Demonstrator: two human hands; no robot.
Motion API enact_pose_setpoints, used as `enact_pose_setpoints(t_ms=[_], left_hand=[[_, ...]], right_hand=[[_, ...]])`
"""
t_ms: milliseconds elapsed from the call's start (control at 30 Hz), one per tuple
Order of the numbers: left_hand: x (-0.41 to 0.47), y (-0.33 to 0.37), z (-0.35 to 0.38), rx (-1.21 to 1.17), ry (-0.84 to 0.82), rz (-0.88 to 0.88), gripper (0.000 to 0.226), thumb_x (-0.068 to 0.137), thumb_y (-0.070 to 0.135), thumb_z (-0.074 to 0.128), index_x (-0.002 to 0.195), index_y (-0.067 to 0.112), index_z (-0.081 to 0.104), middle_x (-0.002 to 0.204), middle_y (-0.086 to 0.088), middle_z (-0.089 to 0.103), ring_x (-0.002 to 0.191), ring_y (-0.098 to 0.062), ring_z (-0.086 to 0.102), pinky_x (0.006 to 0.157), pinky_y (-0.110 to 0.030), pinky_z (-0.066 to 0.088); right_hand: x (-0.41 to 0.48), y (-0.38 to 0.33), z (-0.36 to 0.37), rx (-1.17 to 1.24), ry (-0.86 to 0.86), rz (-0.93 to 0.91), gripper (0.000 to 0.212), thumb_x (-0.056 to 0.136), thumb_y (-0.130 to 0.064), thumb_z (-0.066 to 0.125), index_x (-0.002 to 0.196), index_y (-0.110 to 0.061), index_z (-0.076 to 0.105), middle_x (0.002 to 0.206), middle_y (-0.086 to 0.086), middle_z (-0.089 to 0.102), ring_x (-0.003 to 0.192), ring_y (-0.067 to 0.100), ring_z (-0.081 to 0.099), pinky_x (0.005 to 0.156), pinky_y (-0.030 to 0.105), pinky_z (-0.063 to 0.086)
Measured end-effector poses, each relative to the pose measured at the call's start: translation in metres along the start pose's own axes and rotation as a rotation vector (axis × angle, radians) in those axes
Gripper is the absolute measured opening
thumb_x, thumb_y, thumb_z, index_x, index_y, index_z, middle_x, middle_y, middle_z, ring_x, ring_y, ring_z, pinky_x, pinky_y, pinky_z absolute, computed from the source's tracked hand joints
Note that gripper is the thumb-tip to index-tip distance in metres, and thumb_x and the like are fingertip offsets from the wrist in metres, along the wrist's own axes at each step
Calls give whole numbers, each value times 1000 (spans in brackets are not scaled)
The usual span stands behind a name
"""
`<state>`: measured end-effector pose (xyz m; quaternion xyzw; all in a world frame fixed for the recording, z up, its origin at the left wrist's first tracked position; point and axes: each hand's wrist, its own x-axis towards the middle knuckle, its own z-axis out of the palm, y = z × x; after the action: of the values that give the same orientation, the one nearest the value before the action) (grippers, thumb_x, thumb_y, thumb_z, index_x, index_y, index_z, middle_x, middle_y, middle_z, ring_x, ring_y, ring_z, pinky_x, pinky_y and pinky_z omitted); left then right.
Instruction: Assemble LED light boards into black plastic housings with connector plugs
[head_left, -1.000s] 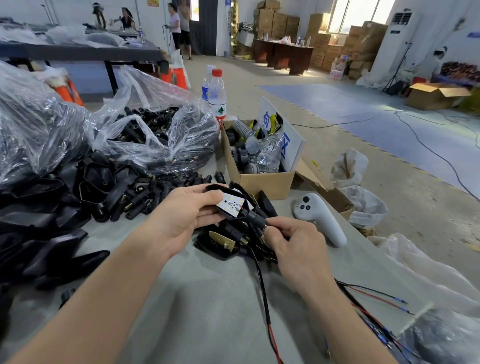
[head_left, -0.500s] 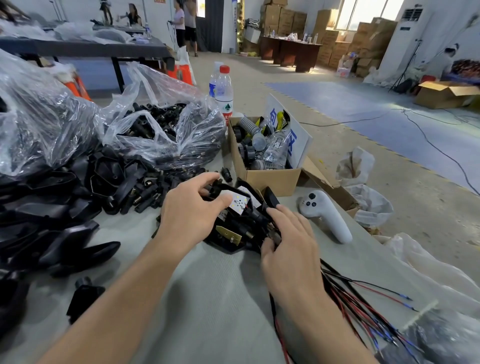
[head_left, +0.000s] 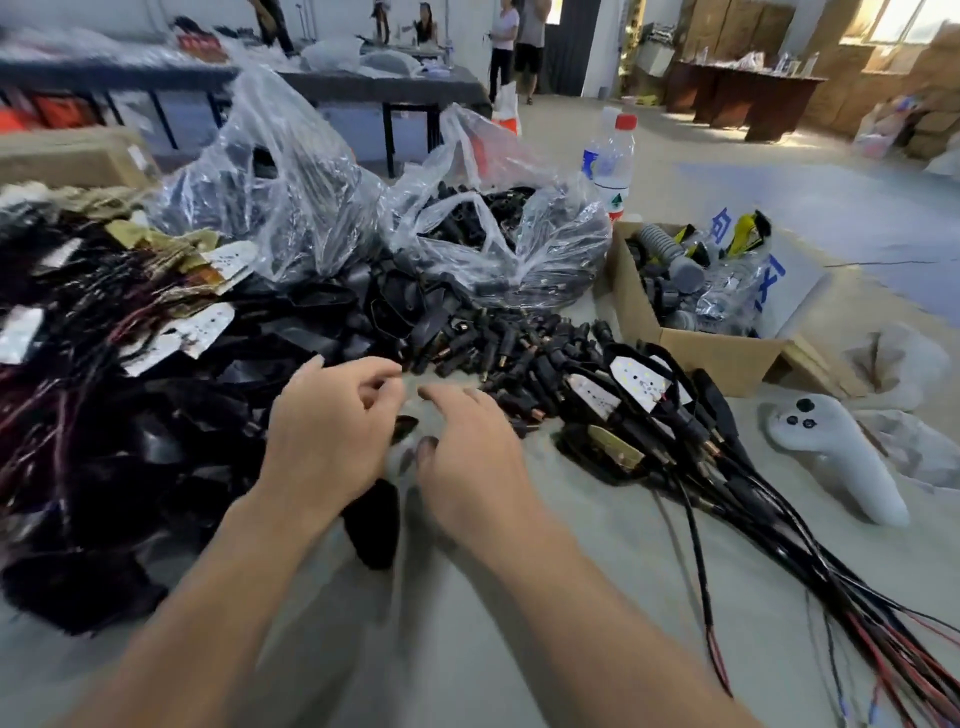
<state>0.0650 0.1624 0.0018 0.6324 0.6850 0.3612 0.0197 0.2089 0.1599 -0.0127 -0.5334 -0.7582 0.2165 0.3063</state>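
My left hand and my right hand hover side by side over the grey table, fingers loosely curled, holding nothing. Just beyond the fingertips lies a heap of loose black connector plugs. A pile of black plastic housings sits to the left, one housing lying under my left wrist. Assembled housings with white LED boards and trailing red and black wires lie to the right. More loose LED boards with wires are heaped at far left.
Two clear plastic bags of black parts stand behind the piles. A cardboard box of parts sits at right, water bottles behind it. A white controller lies at the right edge. People stand far back.
Both hands let go of the assembled housing, which now lies in the bundle at right. They moved left toward the plug heap, and my view swung left.
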Motion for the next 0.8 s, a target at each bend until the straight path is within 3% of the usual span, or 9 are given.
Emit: enact_pose_setpoints(t_ms=[100, 200, 267, 333, 433, 533, 600, 700, 800], left_hand=[[-4, -38, -18, 120, 25, -61, 52, 90, 23, 73, 141, 20, 62, 146, -10, 59, 143, -27, 43, 125, -44, 23], [-3, -74, -28, 247, -27, -111, 74, 91, 33, 71, 156, 17, 40, 165, -10, 34, 156, -27, 17, 128, -43, 15], [-2, -88, -28, 295, -101, -152, 75, 95, 43, 63, 159, 18, 32, 168, -7, 28, 157, -25, 13, 127, -42, 12], [0, -93, -23, 309, -134, -140, 69, 96, 46, 59, 156, 18, 39, 164, -4, 35, 156, -26, 18, 126, -42, 14], [3, -95, -17, 280, -91, -114, 60, 92, 36, 67, 146, 16, 53, 151, -5, 54, 150, -28, 33, 124, -44, 23], [5, -97, -16, 249, -49, -125, 53, 91, 28, 68, 142, 15, 59, 145, -4, 60, 146, -26, 40, 123, -42, 26], [7, -98, -17, 251, -44, -128, 53, 94, 29, 66, 144, 15, 57, 146, -3, 58, 146, -24, 39, 124, -43, 26], [4, -91, -22, 275, 9, -71, 55, 93, 29, 68, 145, 14, 55, 147, -5, 58, 145, -23, 41, 125, -44, 24], [-4, -59, -21, 165, 72, 97, 62, 89, 32, 69, 147, 20, 51, 146, 0, 57, 143, -17, 41, 123, -24, 17]], right_hand=[[21, -11, 27, -34, -53, -34, 59, 94, -15, 58, 151, -13, 46, 151, 6, 51, 141, 27, 38, 115, 29, 25], [45, -19, 44, -68, -208, -12, 66, 99, -31, 54, 160, -22, 30, 162, 4, 38, 148, 24, 31, 118, 34, 25], [59, -21, 49, -51, -308, 21, 70, 98, -38, 57, 161, -30, 28, 155, 5, 49, 141, 28, 44, 112, 37, 36], [69, -20, 51, -12, -308, 4, 71, 93, -35, 65, 157, -34, 34, 141, 0, 63, 130, 27, 55, 102, 30, 43], [68, -16, 51, 104, -239, -10, 71, 82, -29, 78, 147, -38, 48, 114, -11, 71, 109, 10, 63, 83, 12, 41], [57, -5, 51, 323, -147, 57, 63, 72, -17, 85, 128, -37, 65, 97, -18, 73, 98, -8, 65, 82, 6, 44], [56, 2, 44, 485, -77, 123, 45, 67, -16, 86, 107, -35, 74, 89, -20, 76, 89, -8, 69, 77, 9, 48], [57, 13, 25, 728, 39, 272, 20, 66, -34, 83, 83, -24, 75, 68, -10, 70, 63, 7, 64, 61, 24, 49], [50, 19, 17, 709, 53, 312, 35, 73, -47, 76, 76, -12, 72, 59, 4, 60, 52, 13, 57, 55, 30, 45]])
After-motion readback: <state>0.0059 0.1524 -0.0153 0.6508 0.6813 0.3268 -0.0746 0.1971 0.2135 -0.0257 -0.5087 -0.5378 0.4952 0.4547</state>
